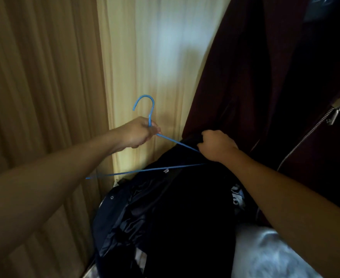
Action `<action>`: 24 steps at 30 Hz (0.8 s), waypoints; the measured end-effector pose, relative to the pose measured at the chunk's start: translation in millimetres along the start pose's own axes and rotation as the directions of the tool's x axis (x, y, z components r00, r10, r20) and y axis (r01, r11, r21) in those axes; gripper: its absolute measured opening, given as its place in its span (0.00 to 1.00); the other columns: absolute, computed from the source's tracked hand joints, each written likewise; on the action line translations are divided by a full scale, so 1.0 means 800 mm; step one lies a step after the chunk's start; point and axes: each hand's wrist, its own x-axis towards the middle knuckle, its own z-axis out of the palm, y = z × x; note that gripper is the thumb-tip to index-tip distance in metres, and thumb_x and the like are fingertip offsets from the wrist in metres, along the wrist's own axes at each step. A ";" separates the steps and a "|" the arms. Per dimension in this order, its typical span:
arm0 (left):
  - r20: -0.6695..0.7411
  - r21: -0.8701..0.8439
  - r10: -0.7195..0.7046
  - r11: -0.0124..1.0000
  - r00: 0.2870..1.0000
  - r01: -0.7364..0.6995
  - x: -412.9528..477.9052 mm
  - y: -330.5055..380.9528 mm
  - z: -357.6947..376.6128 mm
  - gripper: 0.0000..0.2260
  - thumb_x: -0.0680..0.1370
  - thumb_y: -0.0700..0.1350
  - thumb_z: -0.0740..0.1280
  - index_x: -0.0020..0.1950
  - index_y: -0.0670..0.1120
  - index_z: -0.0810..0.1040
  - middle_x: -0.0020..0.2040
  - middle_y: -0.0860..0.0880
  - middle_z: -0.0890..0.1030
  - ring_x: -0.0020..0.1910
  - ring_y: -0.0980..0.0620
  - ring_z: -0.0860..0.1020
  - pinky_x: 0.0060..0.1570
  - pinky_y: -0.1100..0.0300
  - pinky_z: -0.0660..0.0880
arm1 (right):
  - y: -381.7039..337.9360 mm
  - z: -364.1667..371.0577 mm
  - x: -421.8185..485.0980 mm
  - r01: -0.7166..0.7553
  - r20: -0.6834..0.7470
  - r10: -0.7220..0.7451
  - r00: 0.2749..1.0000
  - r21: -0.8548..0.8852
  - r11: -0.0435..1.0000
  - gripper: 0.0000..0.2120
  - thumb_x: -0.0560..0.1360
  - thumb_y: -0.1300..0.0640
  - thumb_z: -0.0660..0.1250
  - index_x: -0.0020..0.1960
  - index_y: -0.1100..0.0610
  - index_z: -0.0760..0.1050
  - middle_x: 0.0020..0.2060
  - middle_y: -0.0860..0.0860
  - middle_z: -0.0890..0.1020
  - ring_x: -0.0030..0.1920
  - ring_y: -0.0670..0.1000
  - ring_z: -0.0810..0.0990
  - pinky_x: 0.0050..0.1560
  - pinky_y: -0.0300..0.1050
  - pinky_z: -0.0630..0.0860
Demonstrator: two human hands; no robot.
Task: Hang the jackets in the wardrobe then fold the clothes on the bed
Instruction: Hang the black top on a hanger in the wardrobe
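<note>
A thin blue hanger point(151, 109) is held up in front of the curtains, its hook pointing up. My left hand point(138, 132) grips the hanger at the neck, just below the hook. A black jacket point(177, 207) hangs down from the hanger's right arm, lining showing. My right hand point(215, 145) grips the jacket's top edge where the hanger's right end goes into the fabric. The hanger's bottom bar point(145, 170) runs bare to the left of the jacket.
Tan curtains point(40, 77) and a paler sheer curtain point(157, 57) fill the left and middle. A dark maroon zip-up wardrobe cover point(255, 77) with a metal zipper pull point(335, 113) stands at the right. A light bed surface point(265, 253) lies at the bottom right.
</note>
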 end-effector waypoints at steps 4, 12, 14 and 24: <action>-0.030 -0.022 0.107 0.994 0.994 -0.108 0.005 -0.012 0.048 0.13 0.85 0.44 0.62 0.47 0.37 0.79 0.26 0.53 0.68 0.22 0.60 0.65 0.26 0.66 0.64 | -0.043 -0.001 -0.001 0.014 0.026 -0.022 0.999 0.277 0.961 0.10 0.74 0.53 0.66 0.48 0.60 0.78 0.48 0.60 0.83 0.48 0.61 0.83 0.48 0.52 0.81; -0.103 -0.243 0.165 0.952 0.981 -0.185 0.011 -0.070 0.083 0.14 0.85 0.45 0.61 0.40 0.45 0.71 0.29 0.53 0.69 0.28 0.58 0.67 0.34 0.63 0.66 | -0.036 -0.009 -0.028 -0.109 0.306 -0.135 0.942 0.664 0.740 0.10 0.80 0.54 0.66 0.46 0.58 0.83 0.41 0.54 0.84 0.43 0.52 0.83 0.46 0.48 0.79; -0.101 -0.294 0.196 0.931 0.975 -0.218 0.008 -0.074 0.085 0.14 0.85 0.44 0.61 0.40 0.45 0.72 0.29 0.52 0.68 0.28 0.57 0.66 0.33 0.63 0.65 | -0.026 -0.001 -0.027 0.121 0.218 -0.191 0.957 0.298 0.947 0.16 0.81 0.46 0.66 0.62 0.54 0.80 0.56 0.53 0.80 0.59 0.52 0.76 0.62 0.51 0.74; 0.346 0.231 -0.108 0.973 0.932 0.027 0.012 -0.176 0.029 0.45 0.74 0.60 0.75 0.82 0.57 0.52 0.74 0.53 0.66 0.73 0.51 0.68 0.70 0.56 0.66 | 0.018 0.065 -0.038 0.295 0.038 -0.294 0.955 -0.022 0.955 0.25 0.82 0.35 0.56 0.66 0.53 0.70 0.48 0.55 0.83 0.48 0.56 0.82 0.48 0.52 0.79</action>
